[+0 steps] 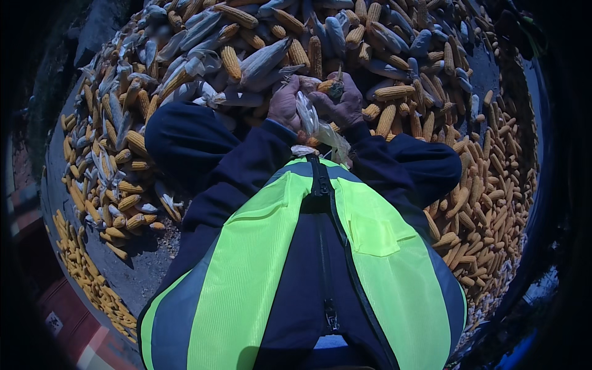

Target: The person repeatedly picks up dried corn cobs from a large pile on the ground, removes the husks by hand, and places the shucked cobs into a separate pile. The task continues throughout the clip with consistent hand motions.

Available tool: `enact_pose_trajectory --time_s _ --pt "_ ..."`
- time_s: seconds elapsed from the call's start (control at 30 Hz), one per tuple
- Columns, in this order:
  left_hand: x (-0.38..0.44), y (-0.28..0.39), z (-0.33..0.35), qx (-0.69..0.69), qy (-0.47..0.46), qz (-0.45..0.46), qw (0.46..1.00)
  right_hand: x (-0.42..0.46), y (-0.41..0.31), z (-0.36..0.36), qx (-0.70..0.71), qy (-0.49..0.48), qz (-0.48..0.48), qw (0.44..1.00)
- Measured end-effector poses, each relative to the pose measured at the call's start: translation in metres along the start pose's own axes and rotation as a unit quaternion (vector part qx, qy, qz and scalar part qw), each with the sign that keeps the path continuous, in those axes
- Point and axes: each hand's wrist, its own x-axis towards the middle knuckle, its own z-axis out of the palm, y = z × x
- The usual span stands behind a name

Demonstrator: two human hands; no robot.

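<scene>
Between my two hands is a partly husked corn ear point(325, 86), with yellow kernels bare and a dark greenish patch near its right end. My right hand point(343, 102) curls around that end. My left hand point(284, 105) grips the other end, where pale husk is gathered. Loose strips of dry husk point(307, 112) hang below the ear, between my wrists. More torn husk point(339, 143) lies against the front of my vest. Just beyond my fingers, bare yellow cobs point(315, 56) and a large ear still in its husk point(264, 60) lie in the heap.
A mixed heap of husked and unhusked corn point(199, 37) spreads ahead and to the left. Bare cobs point(481, 194) are piled at the right. Another strip of cobs point(88, 277) lies at the lower left, across grey ground point(134, 282). My bent knees point(189, 138) flank my hands.
</scene>
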Motion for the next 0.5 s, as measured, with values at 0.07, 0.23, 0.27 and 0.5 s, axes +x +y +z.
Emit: enact_pose_trajectory --time_s 0.07,0.23,0.27,0.5 --pt "0.006 0.005 -0.021 -0.063 -0.08 -0.031 0.994 0.003 0.008 0.004 0.025 0.055 0.018 0.998" --pt "-0.006 0.02 0.009 -0.1 -0.041 0.014 0.994 0.028 0.051 -0.025 0.377 0.244 0.22 0.866" --pt "-0.007 0.028 0.014 -0.077 0.007 0.044 0.996 0.032 0.054 -0.039 0.408 0.277 0.235 0.837" --pt "0.015 0.036 -0.03 0.054 0.092 0.157 0.982 0.038 0.074 -0.077 0.39 0.421 0.227 0.787"
